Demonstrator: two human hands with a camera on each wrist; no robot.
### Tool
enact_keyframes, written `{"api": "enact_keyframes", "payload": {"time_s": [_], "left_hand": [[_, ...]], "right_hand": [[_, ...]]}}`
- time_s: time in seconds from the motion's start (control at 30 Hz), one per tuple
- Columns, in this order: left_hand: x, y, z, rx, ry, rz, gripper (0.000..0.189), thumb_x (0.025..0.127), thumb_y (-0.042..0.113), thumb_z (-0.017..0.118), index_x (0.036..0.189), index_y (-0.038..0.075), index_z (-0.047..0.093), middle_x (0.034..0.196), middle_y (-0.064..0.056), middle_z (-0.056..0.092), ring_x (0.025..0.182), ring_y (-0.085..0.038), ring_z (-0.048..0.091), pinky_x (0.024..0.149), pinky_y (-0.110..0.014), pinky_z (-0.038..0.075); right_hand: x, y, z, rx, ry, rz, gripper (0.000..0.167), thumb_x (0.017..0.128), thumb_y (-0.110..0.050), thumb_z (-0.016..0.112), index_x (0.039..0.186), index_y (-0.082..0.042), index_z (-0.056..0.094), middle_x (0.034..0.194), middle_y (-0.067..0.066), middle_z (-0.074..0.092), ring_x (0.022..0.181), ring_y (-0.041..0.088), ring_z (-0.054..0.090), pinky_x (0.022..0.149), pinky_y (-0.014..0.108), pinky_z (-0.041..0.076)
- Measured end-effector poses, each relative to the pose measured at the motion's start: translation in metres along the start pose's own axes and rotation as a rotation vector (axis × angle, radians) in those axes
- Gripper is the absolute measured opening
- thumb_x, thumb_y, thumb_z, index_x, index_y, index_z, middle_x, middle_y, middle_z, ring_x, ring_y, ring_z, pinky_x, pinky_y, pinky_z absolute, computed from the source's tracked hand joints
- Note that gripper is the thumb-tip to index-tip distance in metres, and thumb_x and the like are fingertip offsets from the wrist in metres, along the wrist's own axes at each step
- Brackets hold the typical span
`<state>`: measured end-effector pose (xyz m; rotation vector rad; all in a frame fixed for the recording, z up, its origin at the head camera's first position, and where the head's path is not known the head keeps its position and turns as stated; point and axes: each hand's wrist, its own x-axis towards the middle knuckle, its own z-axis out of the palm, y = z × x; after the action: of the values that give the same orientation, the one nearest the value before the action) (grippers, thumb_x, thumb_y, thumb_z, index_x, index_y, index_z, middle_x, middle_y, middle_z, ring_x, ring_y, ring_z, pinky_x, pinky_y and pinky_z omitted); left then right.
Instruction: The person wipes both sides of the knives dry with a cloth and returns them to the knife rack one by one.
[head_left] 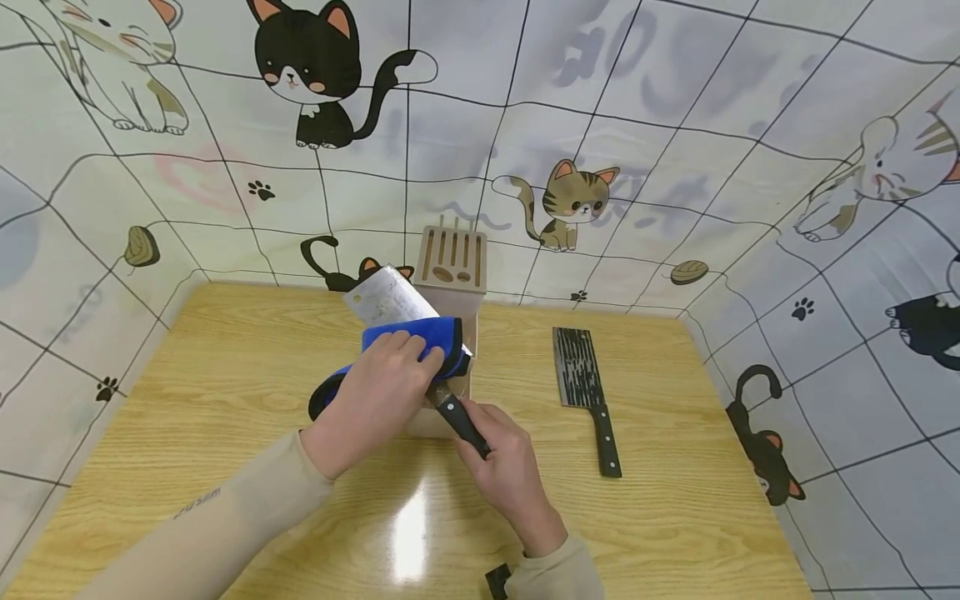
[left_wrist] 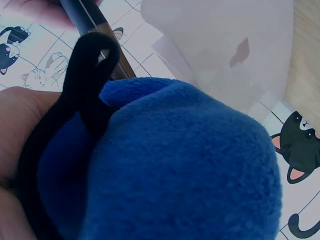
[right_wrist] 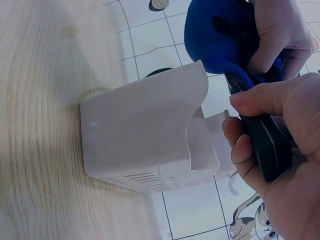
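Observation:
My right hand (head_left: pixel 504 467) grips the black handle (head_left: pixel 463 427) of a cleaver, whose broad steel blade (head_left: pixel 386 298) points up and to the left. Folded over the blade near the handle is a blue cloth (head_left: pixel 412 332) with black edging. My left hand (head_left: pixel 384 379) holds that cloth around the blade. In the left wrist view the cloth (left_wrist: pixel 185 165) and its black loop (left_wrist: pixel 92 70) fill most of the picture and hide the blade. The right wrist view shows fingers and thumb wrapped about the handle (right_wrist: pixel 265 145).
A pale knife and utensil holder (head_left: pixel 452 279) with a slotted top stands behind and below the hands, partly covered. A second cleaver (head_left: pixel 579 367) with dark streaks lies on the wooden table (head_left: pixel 660 500) at the right. Cat-patterned sheeting (head_left: pixel 465 125) rises behind the table.

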<state>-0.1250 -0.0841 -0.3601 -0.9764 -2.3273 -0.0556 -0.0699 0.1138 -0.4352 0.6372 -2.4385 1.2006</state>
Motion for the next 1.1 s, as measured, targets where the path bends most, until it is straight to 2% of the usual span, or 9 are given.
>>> {"api": "enact_keyframes", "payload": {"time_s": [0.07,0.17,0.27,0.37,0.53,0.67,0.8,0.97,1.1], "left_hand": [[0.001,-0.003,0.002,0.01,0.003,-0.009,0.019,0.077,0.004,0.083,0.08,0.003,0.064,0.065,-0.007,0.055,0.059,-0.021,0.052,0.055,-0.032,0.048],[0.002,-0.008,0.003,0.042,0.006,-0.039,0.024,0.073,0.007,0.086,0.081,0.003,0.063,0.067,-0.008,0.056,0.061,-0.024,0.055,0.057,-0.034,0.051],[0.004,-0.012,0.004,0.074,0.005,-0.071,0.018,0.075,0.001,0.08,0.081,0.002,0.063,0.067,-0.01,0.057,0.062,-0.026,0.056,0.057,-0.036,0.052],[0.005,-0.013,0.005,0.08,0.011,-0.074,0.013,0.077,-0.006,0.073,0.08,0.002,0.064,0.067,-0.009,0.057,0.061,-0.025,0.055,0.056,-0.036,0.051],[0.006,-0.007,0.006,0.049,-0.006,-0.028,0.017,0.076,0.002,0.083,0.085,0.0,0.068,0.071,-0.01,0.061,0.063,-0.023,0.056,0.056,-0.033,0.051],[0.004,0.0,0.005,0.006,-0.028,0.007,0.023,0.081,0.008,0.085,0.096,-0.002,0.072,0.094,-0.014,0.073,0.077,-0.028,0.066,0.067,-0.036,0.058],[0.001,0.002,0.004,0.0,-0.052,0.048,0.024,0.085,0.004,0.081,0.108,-0.001,0.075,0.114,-0.015,0.076,0.089,-0.029,0.069,0.076,-0.038,0.06],[-0.003,0.004,0.002,0.035,-0.087,0.128,0.028,0.088,0.007,0.081,0.114,0.001,0.076,0.115,-0.012,0.076,0.092,-0.027,0.069,0.079,-0.036,0.059],[-0.004,0.006,-0.002,0.069,-0.064,0.183,0.024,0.089,0.006,0.08,0.112,0.002,0.078,0.111,-0.011,0.077,0.089,-0.025,0.067,0.074,-0.031,0.055]], "right_hand": [[-0.001,0.0,0.001,-0.001,0.004,-0.006,0.037,0.089,0.0,0.076,0.125,0.002,0.072,0.107,0.012,0.074,0.084,0.015,0.069,0.069,0.026,0.06],[-0.001,0.0,0.002,-0.005,0.004,-0.011,0.038,0.087,0.002,0.076,0.125,0.004,0.071,0.106,0.012,0.074,0.082,0.015,0.068,0.067,0.025,0.058],[-0.003,0.0,0.003,-0.003,0.006,-0.018,0.042,0.085,0.003,0.076,0.126,0.006,0.07,0.106,0.013,0.074,0.081,0.016,0.067,0.066,0.025,0.057],[-0.003,0.0,0.004,-0.001,0.009,-0.016,0.044,0.084,0.004,0.077,0.127,0.008,0.069,0.106,0.014,0.074,0.081,0.017,0.068,0.065,0.026,0.058],[-0.003,-0.001,0.003,-0.005,0.007,0.0,0.042,0.085,0.003,0.077,0.127,0.008,0.069,0.107,0.014,0.074,0.082,0.017,0.069,0.066,0.026,0.059],[-0.002,-0.001,0.002,-0.004,0.012,0.004,0.041,0.086,0.002,0.077,0.127,0.003,0.071,0.107,0.012,0.074,0.085,0.017,0.07,0.069,0.029,0.06],[-0.001,-0.001,0.001,-0.007,0.021,-0.007,0.04,0.087,0.002,0.076,0.126,0.001,0.071,0.106,0.011,0.074,0.084,0.016,0.07,0.068,0.028,0.06],[-0.001,0.001,0.0,-0.01,0.018,0.0,0.041,0.086,0.004,0.077,0.126,0.003,0.071,0.107,0.012,0.074,0.083,0.016,0.07,0.067,0.027,0.059],[-0.001,0.0,0.0,-0.015,0.017,0.007,0.042,0.085,0.004,0.077,0.127,0.002,0.071,0.107,0.013,0.074,0.084,0.017,0.07,0.068,0.029,0.06]]}}
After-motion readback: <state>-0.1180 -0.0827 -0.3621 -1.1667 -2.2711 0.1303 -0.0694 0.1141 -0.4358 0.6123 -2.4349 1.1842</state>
